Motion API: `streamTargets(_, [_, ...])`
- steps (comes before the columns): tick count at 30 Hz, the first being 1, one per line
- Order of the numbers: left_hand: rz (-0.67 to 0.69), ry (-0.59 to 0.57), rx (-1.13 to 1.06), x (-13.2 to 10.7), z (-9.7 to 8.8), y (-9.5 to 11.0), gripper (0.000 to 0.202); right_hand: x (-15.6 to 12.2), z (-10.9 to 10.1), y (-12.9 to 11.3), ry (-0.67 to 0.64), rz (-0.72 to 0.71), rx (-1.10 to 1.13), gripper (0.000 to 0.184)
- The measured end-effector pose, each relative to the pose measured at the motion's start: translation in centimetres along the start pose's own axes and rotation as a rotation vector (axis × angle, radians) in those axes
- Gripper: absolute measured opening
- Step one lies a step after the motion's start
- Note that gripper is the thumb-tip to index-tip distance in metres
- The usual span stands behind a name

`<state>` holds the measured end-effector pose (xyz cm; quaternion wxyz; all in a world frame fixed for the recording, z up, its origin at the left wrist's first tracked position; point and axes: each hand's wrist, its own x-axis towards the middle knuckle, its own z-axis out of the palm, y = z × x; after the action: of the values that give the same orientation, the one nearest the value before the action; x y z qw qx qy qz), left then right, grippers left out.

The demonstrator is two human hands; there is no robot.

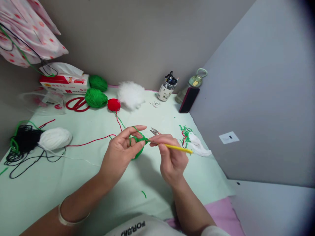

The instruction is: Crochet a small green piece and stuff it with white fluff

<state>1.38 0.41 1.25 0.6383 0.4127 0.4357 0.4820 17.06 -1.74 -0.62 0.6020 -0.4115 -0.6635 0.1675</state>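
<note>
My left hand (121,152) pinches a small green crochet piece (138,146), with green yarn looped over its index finger. My right hand (169,157) grips a yellow crochet hook (178,148) whose tip sits in the green piece. Both hands hover just above the pale green table cover (73,183), near its middle. A red yarn strand (91,141) runs from under my left hand across the cover, and another leads back to a red yarn ball (114,104).
Small snips (155,131) lie just beyond my hands. Green yarn balls (95,97), white stuffing (131,94), red scissors (76,104), a tissue box (64,83), white yarn (54,138), black yarn (23,141), a jar (167,88), a phone (188,99) and yarn scraps (189,136) surround them.
</note>
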Motion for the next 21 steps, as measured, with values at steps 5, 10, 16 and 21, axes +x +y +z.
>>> streamTargets(5, [0.014, -0.028, -0.003, -0.1, 0.0, 0.0, 0.032, -0.3, 0.4, 0.3, 0.05, -0.135, 0.009, 0.024])
streamTargets(10, [-0.016, -0.058, -0.053, 0.3, -0.3, -0.1, 0.034, 0.1, 0.2, 0.2, 0.029, -0.037, 0.066, 0.022])
streamTargets(16, [0.153, 0.117, 0.136, -0.5, 0.5, -0.4, 0.026, 0.1, 0.0, -0.1, -0.054, -0.18, -0.14, 0.024])
streamTargets(21, [0.039, 0.022, -0.025, -0.7, 0.7, -0.6, 0.042, -0.5, 0.3, 0.5, -0.028, -0.424, -0.474, 0.03])
